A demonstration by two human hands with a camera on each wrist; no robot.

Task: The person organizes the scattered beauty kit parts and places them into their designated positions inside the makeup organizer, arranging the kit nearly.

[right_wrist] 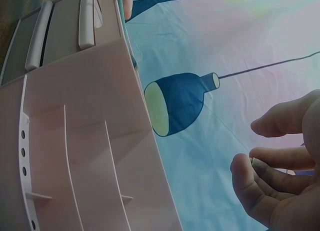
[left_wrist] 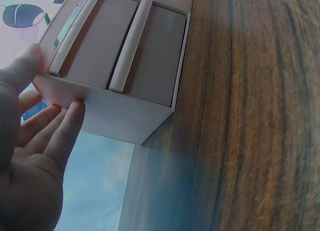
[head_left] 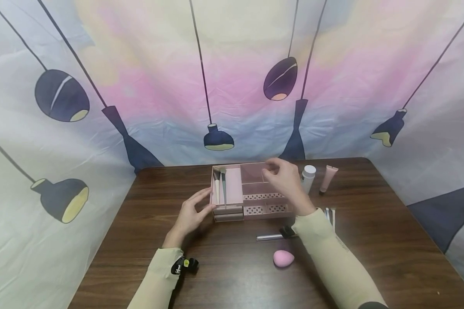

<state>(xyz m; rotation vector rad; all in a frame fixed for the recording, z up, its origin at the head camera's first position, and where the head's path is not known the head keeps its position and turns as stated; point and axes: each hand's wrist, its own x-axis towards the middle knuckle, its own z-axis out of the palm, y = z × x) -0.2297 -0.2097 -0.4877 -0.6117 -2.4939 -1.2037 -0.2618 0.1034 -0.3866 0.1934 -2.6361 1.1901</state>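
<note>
A pink makeup organizer (head_left: 233, 182) with drawers, open compartments and dotted panels stands at the table's back. Two makeup brushes (head_left: 217, 189) lie in its left top compartment, one pale-handled, one green-handled. My left hand (head_left: 189, 216) touches the organizer's left side; in the left wrist view its fingers (left_wrist: 70, 126) lie against the side wall, with the thumb near the top front edge. My right hand (head_left: 284, 176) hovers over the organizer's back right part. In the right wrist view its fingers are loosely bent, thumb apart, and nothing shows between them.
A white bottle (head_left: 308, 177) and a pink tube (head_left: 328, 179) stand right of the organizer. In front are a pink makeup sponge (head_left: 283, 259) and a silver handle (head_left: 268, 237), partly hidden by the right wrist. Thin brushes (head_left: 334, 216) show beside the right sleeve. A printed curtain (head_left: 170, 86) hangs behind.
</note>
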